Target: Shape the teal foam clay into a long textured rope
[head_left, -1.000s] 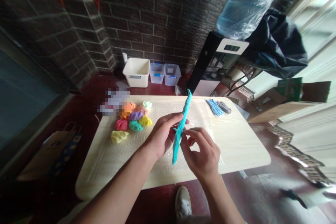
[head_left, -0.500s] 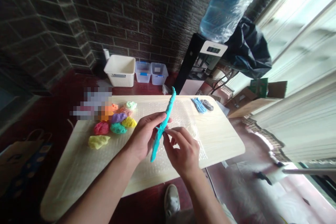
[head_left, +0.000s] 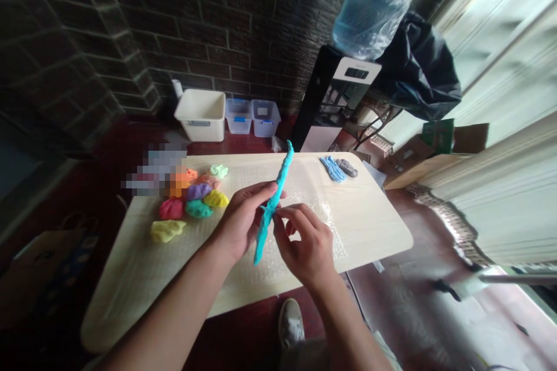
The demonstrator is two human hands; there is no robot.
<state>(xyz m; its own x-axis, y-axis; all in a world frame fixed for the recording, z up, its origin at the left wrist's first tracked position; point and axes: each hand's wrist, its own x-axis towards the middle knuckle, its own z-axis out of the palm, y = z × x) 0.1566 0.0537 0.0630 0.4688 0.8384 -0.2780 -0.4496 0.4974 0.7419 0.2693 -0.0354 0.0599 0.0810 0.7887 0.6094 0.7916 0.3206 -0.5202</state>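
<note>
I hold a long teal clay strip (head_left: 278, 182) upright above a pale wooden table (head_left: 383, 226). My left hand (head_left: 243, 220) grips its middle from the left, fingers curled round it. My right hand (head_left: 304, 243) pinches the same part from the right with thumb and forefinger. The strip's top end reaches past the table's far edge in view; its lower end hangs between my hands. Several coloured clay lumps (head_left: 191, 200) lie at the table's left. A blue ridged clay piece (head_left: 333, 168) and a grey one (head_left: 347, 167) lie at the far right.
Bubble wrap (head_left: 313, 203) covers the table's middle. Beyond the table stand a white bin (head_left: 200, 115), two clear boxes (head_left: 251, 117) and a water dispenser (head_left: 335, 98) against a brick wall. Cardboard boxes (head_left: 435, 151) are at the right. My shoe (head_left: 289, 324) shows below the table's front edge.
The camera has swung, so the scene shifted left and then slightly back. My hands stay on the teal strip, with the right fingers working slightly along it.
</note>
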